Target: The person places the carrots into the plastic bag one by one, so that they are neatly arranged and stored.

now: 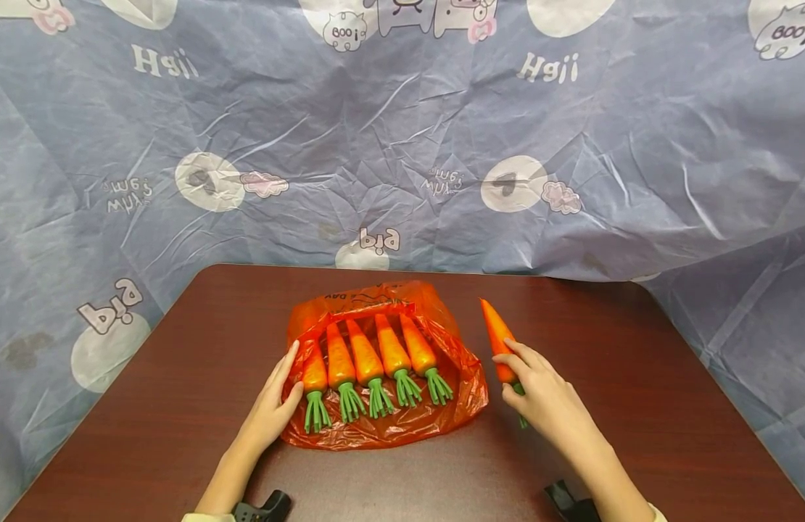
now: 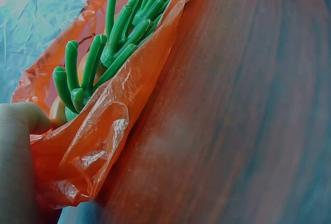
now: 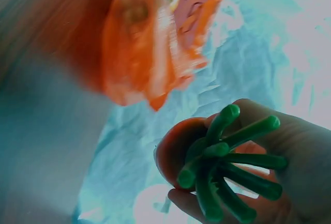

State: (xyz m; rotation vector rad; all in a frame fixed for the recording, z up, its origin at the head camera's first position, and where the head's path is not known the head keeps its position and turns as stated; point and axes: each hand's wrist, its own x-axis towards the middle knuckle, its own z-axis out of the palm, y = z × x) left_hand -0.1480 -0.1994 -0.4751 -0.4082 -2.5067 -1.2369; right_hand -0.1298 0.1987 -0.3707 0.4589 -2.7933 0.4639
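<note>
An orange-red plastic bag [image 1: 464,409] lies with its mouth toward me, and several carrots [image 1: 365,355] sit side by side in it, green stems toward me. My left hand [image 1: 272,406] holds the bag's left edge; in the left wrist view its thumb [image 2: 31,118] hooks over the rim beside the green stems [image 2: 83,79]. To the right of the bag, my right hand [image 1: 542,391] grips another carrot [image 1: 497,330] around its thick end, tip pointing away. The right wrist view shows that carrot's green stem [image 3: 227,162] between thumb and fingers, apart from the bag.
The dark brown table [image 1: 637,377] extends on both sides of the bag. A wrinkled blue-grey printed cloth [image 1: 350,130] hangs behind its far edge. Black wrist cameras [image 1: 265,507] are on both forearms.
</note>
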